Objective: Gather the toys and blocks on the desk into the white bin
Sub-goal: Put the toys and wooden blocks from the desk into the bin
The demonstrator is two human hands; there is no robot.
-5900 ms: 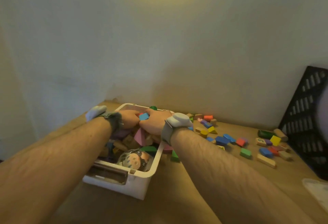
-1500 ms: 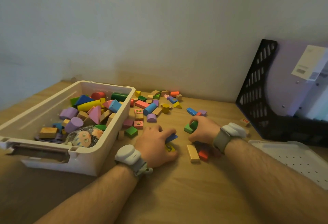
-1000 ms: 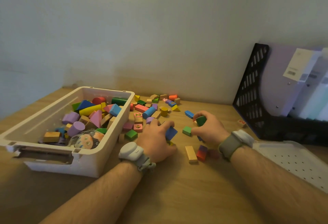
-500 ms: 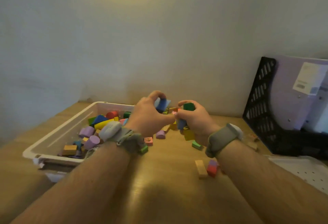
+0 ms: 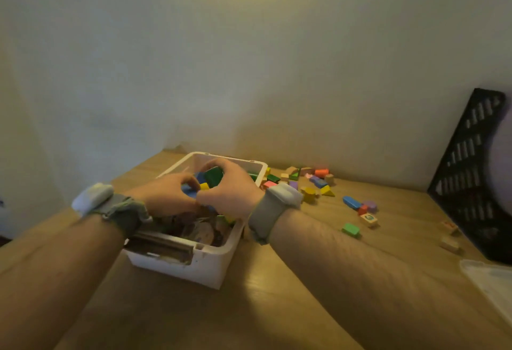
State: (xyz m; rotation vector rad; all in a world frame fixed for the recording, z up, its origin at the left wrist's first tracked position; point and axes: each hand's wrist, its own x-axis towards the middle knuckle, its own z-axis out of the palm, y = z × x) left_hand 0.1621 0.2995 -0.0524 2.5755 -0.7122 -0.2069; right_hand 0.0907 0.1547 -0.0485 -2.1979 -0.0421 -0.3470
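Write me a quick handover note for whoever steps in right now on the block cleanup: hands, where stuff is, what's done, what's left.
Left hand: over the white bin, fingers curled round a blue block.
Right hand: also over the bin, gripping a green block, with a yellow block at its fingers.
Neither hand has let go.
Done: the bin already holds a heap of blocks and a toy.
Left: a cluster of loose blocks on the desk right of the bin near the wall, a blue block with red and purple ones, a green block, and a few plain wooden ones by the black file rack.
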